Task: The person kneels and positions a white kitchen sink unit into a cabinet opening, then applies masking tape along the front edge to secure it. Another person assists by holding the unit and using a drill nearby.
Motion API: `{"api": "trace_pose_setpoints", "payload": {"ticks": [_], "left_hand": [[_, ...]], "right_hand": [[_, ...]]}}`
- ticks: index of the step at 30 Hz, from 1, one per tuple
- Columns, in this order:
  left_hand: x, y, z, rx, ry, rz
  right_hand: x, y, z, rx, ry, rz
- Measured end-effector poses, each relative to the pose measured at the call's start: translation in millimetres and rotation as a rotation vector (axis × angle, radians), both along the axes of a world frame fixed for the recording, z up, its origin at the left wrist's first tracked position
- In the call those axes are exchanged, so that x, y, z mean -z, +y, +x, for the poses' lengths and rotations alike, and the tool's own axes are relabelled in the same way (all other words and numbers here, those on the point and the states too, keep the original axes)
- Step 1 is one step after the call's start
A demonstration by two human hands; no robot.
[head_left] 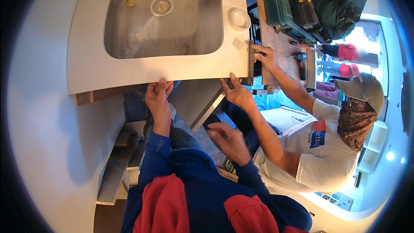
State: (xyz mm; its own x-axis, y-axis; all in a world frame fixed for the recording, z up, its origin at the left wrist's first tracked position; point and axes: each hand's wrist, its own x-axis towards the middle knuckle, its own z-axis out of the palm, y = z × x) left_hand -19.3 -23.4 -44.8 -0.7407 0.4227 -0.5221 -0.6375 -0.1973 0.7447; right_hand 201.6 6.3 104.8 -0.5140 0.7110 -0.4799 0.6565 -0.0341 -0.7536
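Observation:
A white countertop with a steel sink set in it fills the upper part of the view. At its front edge my left hand is closed, thumb and fingers gripping the rim. My right hand is lower and apart from the countertop, fingers loosely bent and spread, beside a dark shape I cannot make out. Between my hands and under the countertop, a grey panel with a pale edge stands at a slant. A co-worker's hand touches the front edge near the right corner; the other is at the right side.
A roll of tape rests on the countertop. The co-worker stands close on my right. Behind, a wooden bench bears tool cases and a drill. Boards lie low at the left, beside the wall.

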Motion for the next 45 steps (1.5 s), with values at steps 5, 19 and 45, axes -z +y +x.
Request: {"api": "trace_pose_setpoints", "payload": {"ticks": [5, 19, 45], "left_hand": [[0.8, 1.3, 1.2, 0.012, 0.012, 0.009], [-6.7, 8.2, 2.4, -0.015, -0.013, 0.029], [-2.2, 14.8, 5.4, -0.004, 0.003, -0.022]], "right_hand": [[-38.0, 96.4, 10.9, 0.094, -0.243, 0.698], [49.7, 238.2, -3.0, 0.013, -0.612, 0.751], [60.8, 241.2, -0.9, 0.002, -0.450, 0.795]]}}
